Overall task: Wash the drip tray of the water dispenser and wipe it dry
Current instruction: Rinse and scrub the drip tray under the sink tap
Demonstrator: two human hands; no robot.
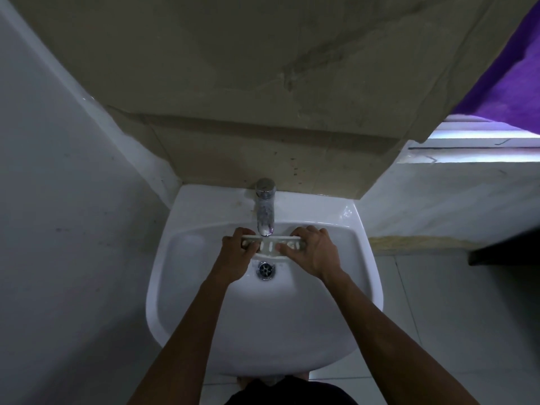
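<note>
Beige stone-look tiled wall (263,83) fills top, stained, ledge jutting just above basin's back edge. Pale grey plain wall (58,229) along left side. Purple cloth (508,83) hangs at top right corner, above bright window sill (482,141). White marbled wall section (438,200) below sill. Dark shelf edge (505,252) at right edge. Light floor tiles (423,317) lower right.
</note>
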